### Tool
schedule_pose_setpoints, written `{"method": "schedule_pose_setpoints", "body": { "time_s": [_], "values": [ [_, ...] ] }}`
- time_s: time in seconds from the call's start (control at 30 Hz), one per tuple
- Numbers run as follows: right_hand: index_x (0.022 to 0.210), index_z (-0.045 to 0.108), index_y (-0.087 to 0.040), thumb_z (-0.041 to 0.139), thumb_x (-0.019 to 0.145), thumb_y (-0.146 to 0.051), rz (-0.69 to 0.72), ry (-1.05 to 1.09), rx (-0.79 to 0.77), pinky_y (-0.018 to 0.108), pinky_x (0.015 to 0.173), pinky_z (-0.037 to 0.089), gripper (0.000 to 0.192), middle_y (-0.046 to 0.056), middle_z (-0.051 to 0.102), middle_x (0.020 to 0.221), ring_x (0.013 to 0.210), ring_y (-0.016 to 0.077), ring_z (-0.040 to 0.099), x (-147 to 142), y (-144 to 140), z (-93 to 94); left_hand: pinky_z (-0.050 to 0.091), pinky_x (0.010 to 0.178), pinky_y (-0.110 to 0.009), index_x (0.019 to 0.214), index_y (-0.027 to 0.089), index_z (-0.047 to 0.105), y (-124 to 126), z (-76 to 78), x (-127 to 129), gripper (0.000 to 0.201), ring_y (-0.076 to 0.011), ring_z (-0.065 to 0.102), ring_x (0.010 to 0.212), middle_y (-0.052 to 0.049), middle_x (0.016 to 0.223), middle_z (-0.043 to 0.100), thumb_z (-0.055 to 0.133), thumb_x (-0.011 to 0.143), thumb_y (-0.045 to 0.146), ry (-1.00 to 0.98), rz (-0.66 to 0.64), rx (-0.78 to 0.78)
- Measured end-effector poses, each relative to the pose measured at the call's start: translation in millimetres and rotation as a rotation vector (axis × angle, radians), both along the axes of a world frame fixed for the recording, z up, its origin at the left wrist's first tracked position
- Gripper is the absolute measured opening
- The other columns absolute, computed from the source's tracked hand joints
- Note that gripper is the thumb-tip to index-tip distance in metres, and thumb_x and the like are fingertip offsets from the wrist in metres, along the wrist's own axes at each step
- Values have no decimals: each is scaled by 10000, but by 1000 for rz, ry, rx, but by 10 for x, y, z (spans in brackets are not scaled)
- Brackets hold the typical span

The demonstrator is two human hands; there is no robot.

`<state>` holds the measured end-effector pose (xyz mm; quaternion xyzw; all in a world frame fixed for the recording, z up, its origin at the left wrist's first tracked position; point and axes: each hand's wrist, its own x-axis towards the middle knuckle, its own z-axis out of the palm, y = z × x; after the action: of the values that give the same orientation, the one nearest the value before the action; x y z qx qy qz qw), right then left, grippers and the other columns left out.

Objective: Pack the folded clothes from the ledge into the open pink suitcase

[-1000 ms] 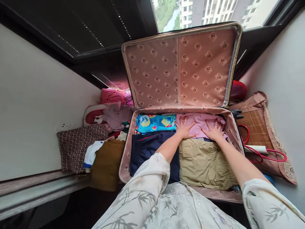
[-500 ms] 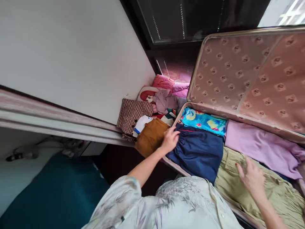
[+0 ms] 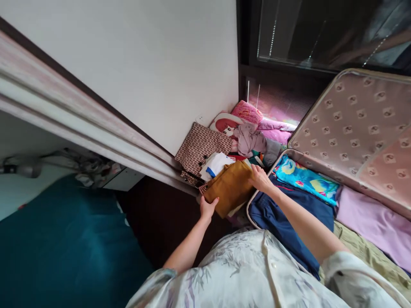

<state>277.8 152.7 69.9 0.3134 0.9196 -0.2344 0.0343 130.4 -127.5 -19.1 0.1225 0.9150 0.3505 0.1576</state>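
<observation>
Suitcase [image 3: 362,128] lay open at my right w/ folded clothes inside, navy piece [image 3: 289,214] nearest me. Just left of its rim sat the folded mustard garment [image 3: 229,188] on the clothes pile, long axis running from near-left up to far-right, toward the case. My left hand [image 3: 208,208] had its grip clamped on the near end; right hand [image 3: 260,179] lay on the far edge, fingers curled onto it.
</observation>
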Motion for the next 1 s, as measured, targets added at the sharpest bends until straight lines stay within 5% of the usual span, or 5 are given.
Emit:
{"method": "schedule_pose_setpoints", "body": {
  "time_s": [0.17,0.33,0.63,0.77,1.0],
  "values": [
    [1576,319,-156,792,802,-506,-175,-297,-115,515,1024,459,973,249,613,1376,1285,390,576,-508,60,-109,479,1076,-499,1296,198,527,62,29,-29,677,-325,613,1272,-149,1300,603,875,729,327,-113,102,3],
    [1343,517,-155,774,822,-411,-226,-226,46,498,1003,438,635,191,654,1302,1252,374,553,-496,-153,-39,411,1148,-513,1090,206,567,61,162,-125,523,-332,554,1342,-146,1344,556,880,672,185,73,-1,63],
    [1004,555,-219,589,857,-109,343,46,202,357,898,438,187,108,667,1037,975,245,595,-245,-920,469,511,1078,-507,1282,226,494,-50,16,-317,718,-310,639,1234,-131,1274,641,853,660,256,48,-113,332],
    [901,530,-223,666,760,-141,77,265,-36,289,706,423,213,16,628,827,746,186,569,28,-1007,751,537,1051,-531,1156,226,614,-93,158,-481,602,-324,686,1127,-98,1122,707,845,611,334,-68,-141,327],
    [928,580,-223,782,751,-388,-382,729,-327,270,669,485,316,-23,634,824,734,157,568,821,-719,1103,594,968,-506,1107,184,671,283,950,-609,613,-309,725,1014,-80,1060,754,832,613,509,-338,-509,421]
  ]
}}
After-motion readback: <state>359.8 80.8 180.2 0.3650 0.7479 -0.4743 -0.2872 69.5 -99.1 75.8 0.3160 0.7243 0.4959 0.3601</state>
